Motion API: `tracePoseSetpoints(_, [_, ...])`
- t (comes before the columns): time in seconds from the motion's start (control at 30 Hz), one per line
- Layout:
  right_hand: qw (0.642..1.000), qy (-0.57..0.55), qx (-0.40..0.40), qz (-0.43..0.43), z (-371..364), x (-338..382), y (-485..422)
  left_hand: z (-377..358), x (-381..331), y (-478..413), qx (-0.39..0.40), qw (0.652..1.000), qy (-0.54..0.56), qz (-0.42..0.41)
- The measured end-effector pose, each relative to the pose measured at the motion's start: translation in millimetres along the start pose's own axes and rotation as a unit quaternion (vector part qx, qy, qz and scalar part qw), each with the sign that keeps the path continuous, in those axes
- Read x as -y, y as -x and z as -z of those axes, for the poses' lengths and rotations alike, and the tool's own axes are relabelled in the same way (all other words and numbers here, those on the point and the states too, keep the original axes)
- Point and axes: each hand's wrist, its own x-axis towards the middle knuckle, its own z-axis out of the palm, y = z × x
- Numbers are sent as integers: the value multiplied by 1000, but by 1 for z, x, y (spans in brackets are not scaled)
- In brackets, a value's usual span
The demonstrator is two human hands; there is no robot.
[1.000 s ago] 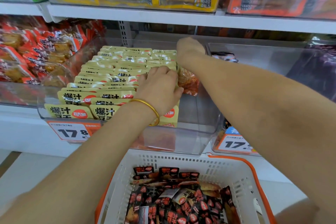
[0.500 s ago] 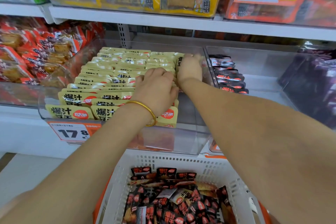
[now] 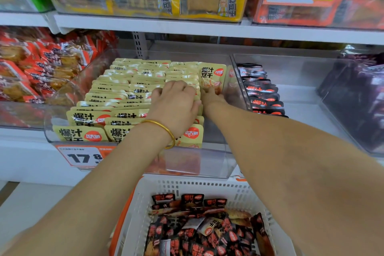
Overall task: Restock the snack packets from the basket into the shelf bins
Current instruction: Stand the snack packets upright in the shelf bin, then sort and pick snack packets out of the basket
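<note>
Packing of the yellow row is the step we judge to be in hand. Our left hand (image 3: 174,106) lies on the yellow packets (image 3: 116,97) in the clear bin (image 3: 207,164), its fingers bent down over the tops of the right-hand row and holding it to the left. Our right hand (image 3: 211,96) is just beside it, seemingly touching. It pinches the lower part of one upright packet (image 3: 212,76), which stands in the gap by the bin's right wall. Both hands are thus clamped on packets, and neither is free.

The basket (image 3: 143,203) sits below the bin and is far from empty, holding a heap of black-and-red packets (image 3: 199,233). The same dark kind stands in the neighbouring bin (image 3: 301,81) to the right.

Next, we think, the upright packet needs seating flush into the row. The right hand must then let go and drop to the basket. Those dark packets look meant for the neighbouring bin, not this one.
</note>
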Motion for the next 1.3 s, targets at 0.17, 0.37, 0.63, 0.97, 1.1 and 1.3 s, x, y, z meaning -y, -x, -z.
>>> tracePoseSetpoints(0.17, [998,40,37,10,7,3,8,0,-1,0,-4,1000,-11,0])
tracePoseSetpoints(0.37, [991,-129,-10,23,46,15,56,7,-7,11,-36,999,-10,-7])
tracePoseSetpoints(0.63, [894,-315,-200,247,34,-22,182,16,-34,89,-228,966,105,-63])
tracePoseSetpoints(0.97, [956,-225,135,129,-114,-138,214,-128,-48,173,72,985,126,-90])
tracePoseSetpoints(1.1, [964,-132,222,65,-203,-170,170,-168,-37,164,159,979,129,9])
tracePoseSetpoints(1.3, [944,-149,294,33,-269,-169,154,-187,-22,162,176,975,126,55])
